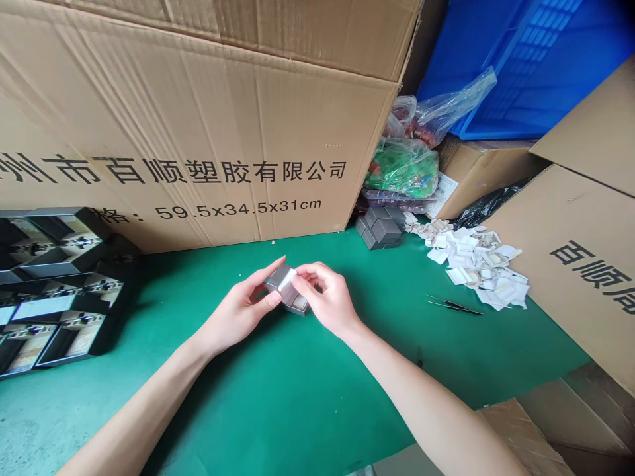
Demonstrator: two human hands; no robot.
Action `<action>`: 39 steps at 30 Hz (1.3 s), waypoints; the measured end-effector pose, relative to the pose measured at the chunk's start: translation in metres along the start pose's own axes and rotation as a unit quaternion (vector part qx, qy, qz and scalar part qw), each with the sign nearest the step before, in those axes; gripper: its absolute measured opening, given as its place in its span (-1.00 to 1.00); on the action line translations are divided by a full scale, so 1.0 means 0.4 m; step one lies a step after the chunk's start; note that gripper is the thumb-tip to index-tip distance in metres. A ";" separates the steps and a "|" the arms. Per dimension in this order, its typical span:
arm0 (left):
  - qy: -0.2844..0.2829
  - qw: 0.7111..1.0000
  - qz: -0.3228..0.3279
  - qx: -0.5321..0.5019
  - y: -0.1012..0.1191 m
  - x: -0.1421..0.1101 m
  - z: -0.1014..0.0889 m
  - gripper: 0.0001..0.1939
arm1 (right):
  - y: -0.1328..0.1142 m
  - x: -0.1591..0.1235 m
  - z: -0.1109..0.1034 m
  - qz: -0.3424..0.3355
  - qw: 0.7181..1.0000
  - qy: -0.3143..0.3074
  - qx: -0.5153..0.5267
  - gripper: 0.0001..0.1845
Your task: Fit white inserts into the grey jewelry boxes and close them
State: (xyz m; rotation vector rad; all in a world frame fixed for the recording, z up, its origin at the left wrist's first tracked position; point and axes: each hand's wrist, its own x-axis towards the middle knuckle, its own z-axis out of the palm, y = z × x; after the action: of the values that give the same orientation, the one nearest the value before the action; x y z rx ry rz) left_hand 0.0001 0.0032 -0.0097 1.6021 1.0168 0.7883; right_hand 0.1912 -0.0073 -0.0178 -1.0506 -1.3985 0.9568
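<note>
In the middle of the green table, a small grey box (pixel 280 272) is between my two hands. My left hand (pixel 238 311) grips its left side, thumb in front and forefinger stretched along the back. A thin white piece (pixel 288 285) stands at the box's opening, and my right hand (pixel 327 297) pinches its upper right edge between thumb and fingers. The lower front of the box shows a pale inside, partly covered by the fingers. Further right lie tweezers (pixel 455 305), apart from both hands, near a heap of similar white pieces (pixel 489 268).
A large cardboard carton (pixel 198 119) walls off the back. Closed grey boxes (pixel 380 228) are stacked at its right corner, below bagged goods (pixel 404 165). Several open black boxes (pixel 54 291) stand stacked at left. Another carton (pixel 570 225) borders the right, with a blue crate (pixel 520 79) behind.
</note>
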 end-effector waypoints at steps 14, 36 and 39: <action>-0.015 0.999 0.024 0.016 -0.009 0.001 -0.009 -0.30 | 0.027 0.008 -0.015 0.002 0.998 -0.050 0.023 -0.71; 0.011 1.000 0.011 0.006 -0.011 0.002 -0.003 -0.30 | 0.009 0.001 -0.003 0.049 0.999 -0.013 0.017 -0.66; 0.006 1.000 0.011 0.000 -0.016 0.003 -0.004 -0.30 | 0.009 0.002 -0.003 0.044 0.999 -0.016 0.007 -0.67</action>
State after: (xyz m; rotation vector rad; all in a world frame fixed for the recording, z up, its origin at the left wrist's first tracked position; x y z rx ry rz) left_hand -0.0022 0.0058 -0.0153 1.6124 1.0100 0.8134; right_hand 0.1928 -0.0056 -0.0211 -1.0972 -1.3799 1.0497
